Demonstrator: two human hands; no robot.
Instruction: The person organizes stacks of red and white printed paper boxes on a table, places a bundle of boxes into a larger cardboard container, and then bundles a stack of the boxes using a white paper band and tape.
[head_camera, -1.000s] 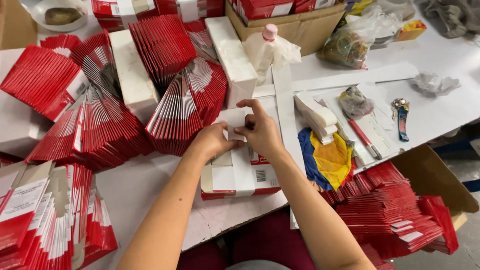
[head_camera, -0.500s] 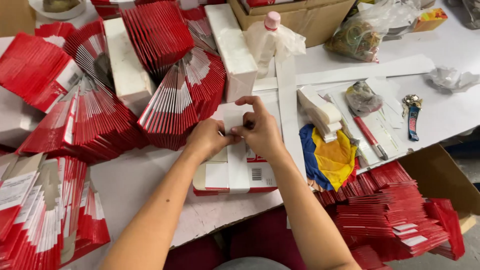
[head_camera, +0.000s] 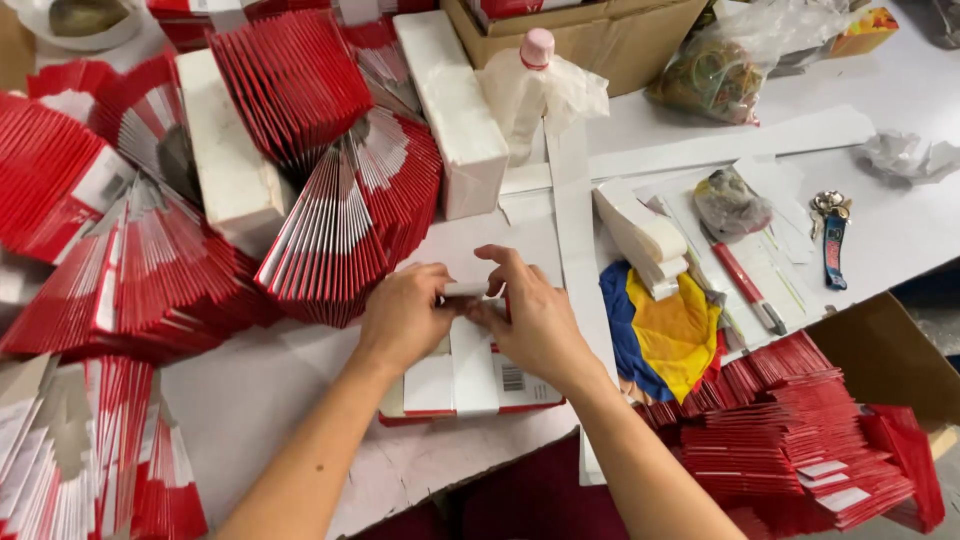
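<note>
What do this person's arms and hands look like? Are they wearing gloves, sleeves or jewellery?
Both arms are bare right down to the picture's lower edge: no sleeves show. The left hand and right hand are ungloved, with no rings, watch or bracelets visible. The fingernails look short and unpainted.

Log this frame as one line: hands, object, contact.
left hand: on paper band | right hand: pinching band end | object: red-and-white stack on table | band: wrapped over stack

Single head-worn camera, looking steeply down and forward over the table (head_camera: 300, 400); close range, both forearms entering from the bottom edge.
</note>
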